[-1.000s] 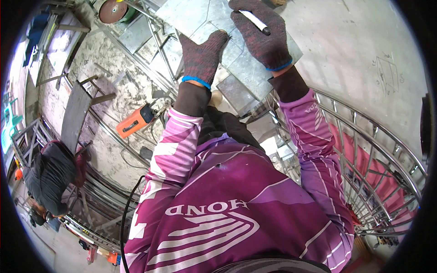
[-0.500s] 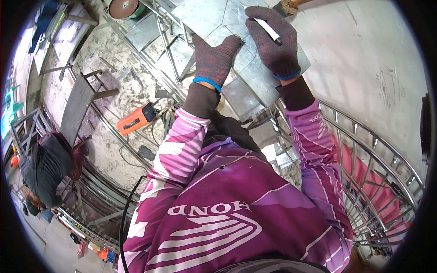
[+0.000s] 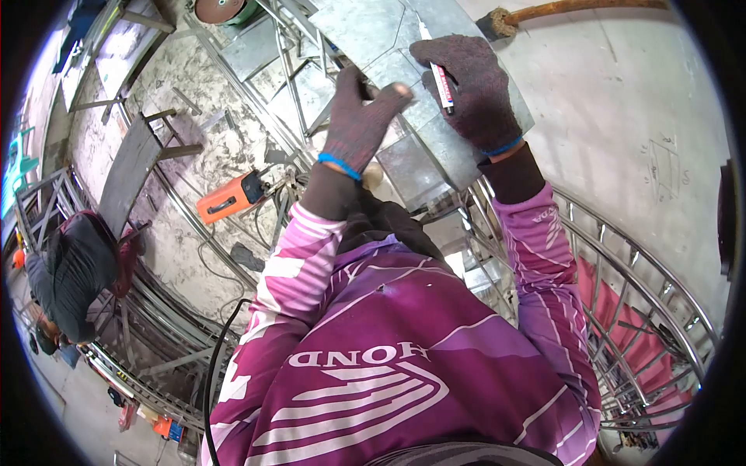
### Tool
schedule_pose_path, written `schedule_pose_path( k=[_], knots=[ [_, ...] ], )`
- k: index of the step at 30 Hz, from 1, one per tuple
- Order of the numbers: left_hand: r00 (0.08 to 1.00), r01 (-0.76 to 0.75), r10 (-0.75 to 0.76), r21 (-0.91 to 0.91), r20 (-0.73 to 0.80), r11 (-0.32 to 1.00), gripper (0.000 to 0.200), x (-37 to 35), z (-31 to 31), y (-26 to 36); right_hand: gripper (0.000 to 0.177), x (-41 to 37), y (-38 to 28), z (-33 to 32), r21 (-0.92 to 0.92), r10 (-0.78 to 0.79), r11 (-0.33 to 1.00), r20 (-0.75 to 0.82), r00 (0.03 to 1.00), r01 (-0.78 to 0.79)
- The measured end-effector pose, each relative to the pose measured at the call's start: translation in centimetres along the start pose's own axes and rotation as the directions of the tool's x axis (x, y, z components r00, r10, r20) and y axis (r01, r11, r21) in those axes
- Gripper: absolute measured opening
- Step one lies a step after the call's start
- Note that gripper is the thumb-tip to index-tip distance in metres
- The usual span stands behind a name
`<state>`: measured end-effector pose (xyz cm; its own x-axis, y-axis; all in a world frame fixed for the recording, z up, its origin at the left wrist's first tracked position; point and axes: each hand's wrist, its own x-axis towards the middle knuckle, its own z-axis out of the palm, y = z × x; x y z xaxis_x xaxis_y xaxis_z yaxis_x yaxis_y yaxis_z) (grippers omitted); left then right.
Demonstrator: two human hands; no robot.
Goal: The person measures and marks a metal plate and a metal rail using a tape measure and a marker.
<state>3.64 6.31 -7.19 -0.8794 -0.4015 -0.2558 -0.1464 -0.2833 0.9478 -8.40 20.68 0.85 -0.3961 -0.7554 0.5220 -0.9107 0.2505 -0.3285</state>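
My right hand (image 3: 474, 89), in a dark knit glove, is shut on a white marker (image 3: 440, 78) with a red label. The marker's tip points at a line on the grey metal sheet (image 3: 435, 140). The sheet lies on a steel frame in front of me. My left hand (image 3: 359, 116), also gloved, rests on the sheet just left of the marker. Its fingers are spread, its thumb points toward the right hand, and it holds nothing.
An orange power tool (image 3: 229, 198) lies on the dusty floor at left, with a black cable (image 3: 211, 373) nearby. A cutting disc (image 3: 217, 9) sits at the top. Another person (image 3: 70, 272) crouches at lower left. Curved steel railing (image 3: 629, 287) fills the right. A wooden handle (image 3: 575, 9) lies beyond.
My right hand has turned the marker from lying across the glove to pointing down at the sheet. My left hand has raised its palm and spread its thumb. Both hands sit lower in view.
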Motion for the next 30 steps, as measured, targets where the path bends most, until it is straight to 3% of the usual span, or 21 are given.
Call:
schedule_pose_path(
  k=[1,3,4,8,11,21,30],
  knots=[
    [1.000,0.007,-0.007,0.004,0.005,1.000,0.054,-1.1,-0.5,0.5,0.032,-0.1,0.1,0.0,-0.023,-0.018,1.000,0.006,1.000,0.018],
    [0.989,0.137,-0.138,-0.026,-0.046,0.990,0.035,-2.9,-1.3,1.7,0.034,-0.4,0.4,0.1,-0.048,-0.028,0.998,0.013,1.000,0.029],
    [0.988,0.155,-0.154,-0.129,0.019,0.979,0.024,-3.2,-1.6,1.5,0.036,-0.6,0.6,0.1,-0.077,-0.043,0.996,0.022,0.999,0.045],
    [0.981,0.161,-0.141,-0.158,0.130,0.974,0.018,-2.8,-1.4,1.3,0.039,-0.4,0.5,0.2,-0.048,-0.066,0.997,0.013,0.998,0.066],
    [0.977,0.185,-0.168,-0.134,0.128,0.974,0.019,-2.3,-1.0,1.0,0.038,-0.6,0.4,0.1,-0.109,-0.055,0.992,0.045,0.998,0.059],
    [0.977,0.178,-0.149,-0.208,0.151,0.962,0.020,-1.7,-1.3,0.1,0.040,-0.5,0.3,0.2,-0.046,-0.047,0.998,-0.011,0.999,0.047],
    [0.965,0.160,-0.135,-0.096,0.227,0.982,0.021,-1.0,-2.3,-0.5,0.040,-0.9,0.2,-0.1,-0.066,-0.047,0.997,0.011,0.999,0.048]
  ],
)
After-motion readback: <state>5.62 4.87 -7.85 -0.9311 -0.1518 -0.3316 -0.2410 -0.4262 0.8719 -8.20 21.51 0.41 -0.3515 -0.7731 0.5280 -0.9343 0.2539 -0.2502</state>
